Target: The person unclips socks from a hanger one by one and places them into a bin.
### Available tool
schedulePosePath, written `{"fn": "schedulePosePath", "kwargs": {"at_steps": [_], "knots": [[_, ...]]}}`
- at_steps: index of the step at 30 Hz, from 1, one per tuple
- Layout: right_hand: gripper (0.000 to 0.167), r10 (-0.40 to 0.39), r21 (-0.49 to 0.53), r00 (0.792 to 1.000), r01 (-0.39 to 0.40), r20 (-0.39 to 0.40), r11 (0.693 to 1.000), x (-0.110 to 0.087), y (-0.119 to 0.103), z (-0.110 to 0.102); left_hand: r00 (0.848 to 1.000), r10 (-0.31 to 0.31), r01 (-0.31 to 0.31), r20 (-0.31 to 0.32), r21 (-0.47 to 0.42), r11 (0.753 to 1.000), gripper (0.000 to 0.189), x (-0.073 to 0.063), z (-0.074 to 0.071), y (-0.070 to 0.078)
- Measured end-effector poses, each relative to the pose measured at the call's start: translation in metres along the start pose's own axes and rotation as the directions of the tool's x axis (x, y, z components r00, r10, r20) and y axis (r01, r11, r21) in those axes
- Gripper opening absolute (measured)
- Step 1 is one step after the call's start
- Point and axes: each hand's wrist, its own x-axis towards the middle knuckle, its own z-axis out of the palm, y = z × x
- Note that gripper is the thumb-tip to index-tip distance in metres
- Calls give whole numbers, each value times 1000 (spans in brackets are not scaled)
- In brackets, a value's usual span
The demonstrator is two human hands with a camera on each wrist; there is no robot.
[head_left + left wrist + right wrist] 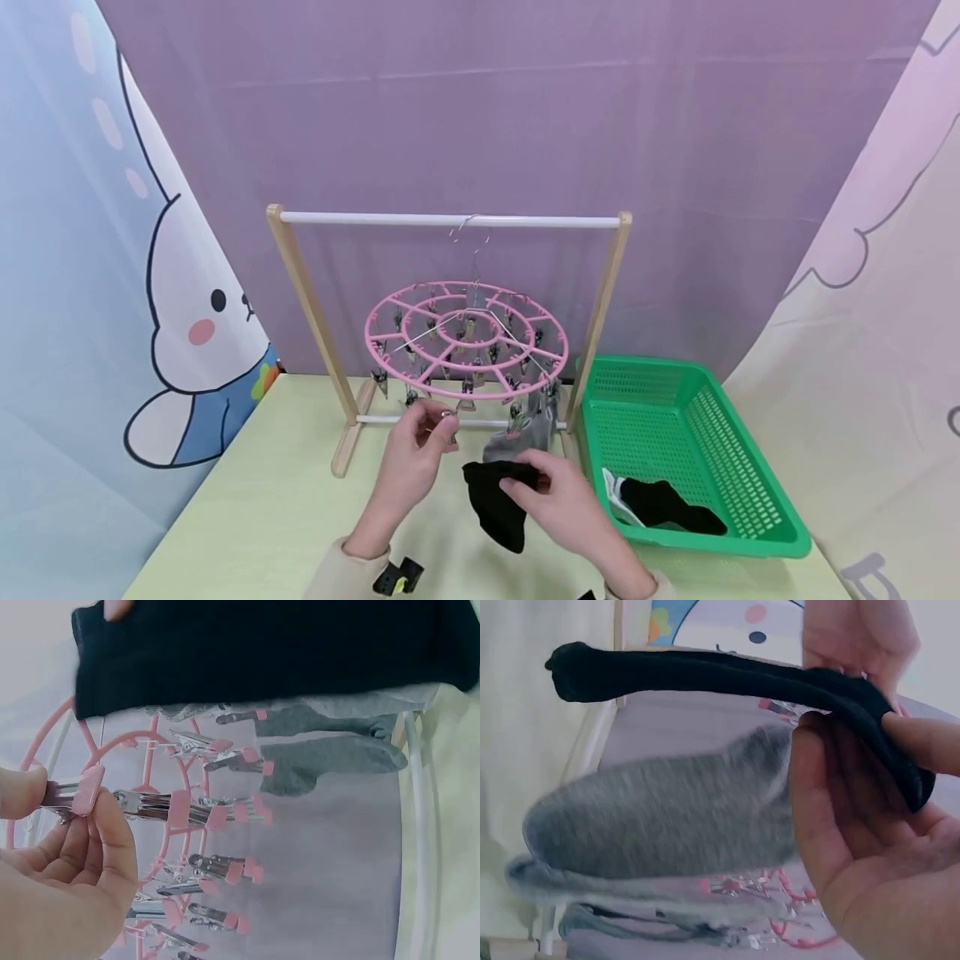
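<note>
Between thumb and fingers, my left hand (417, 446) pinches a metal clip (71, 793) with pink tips, at the front edge of the round pink drying hanger (372, 337). My right hand (553, 496) holds a black sock (501, 508) by its cuff, and its toe end hangs down over the table. In the right wrist view the black sock (697, 673) is gripped between thumb and fingers. Grey socks (536, 433) hang from clips on the hanger's right side, just behind the right hand. Several free clips (217, 866) dangle around the rings.
The hanger is hooked on the white bar (375, 218) of a wooden stand (315, 312). To the right stands a green plastic basket (750, 467) with a black sock (671, 506) and a white sock (618, 496) in it. A purple curtain (450, 108) hangs behind.
</note>
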Motion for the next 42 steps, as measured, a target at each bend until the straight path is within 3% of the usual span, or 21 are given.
{"fn": "schedulePosePath", "kwargs": {"at_steps": [4, 18, 24, 31, 42], "knots": [[15, -6, 36, 1000, 7, -30, 999, -5, -2, -11, 999, -32, 31, -23, -18, 999, 16, -1, -3, 0], [20, 37, 78, 986, -25, -160, 997, -13, -12, -60, 995, -28, 27, -98, -4, 1000, 17, 2, -11, -4], [17, 21, 37, 972, -13, -232, 999, -16, -10, -76, 991, -44, 47, -124, 25, 999, 17, 5, -14, -7], [15, -25, -56, 935, 5, -353, 998, -21, -2, -96, 990, -8, 17, -140, 62, 998, 19, 6, -20, -11], [21, -8, -179, 869, -92, -494, 980, -29, 16, -127, 986, 3, 13, -164, 98, 995, 21, 6, -29, -13]]}}
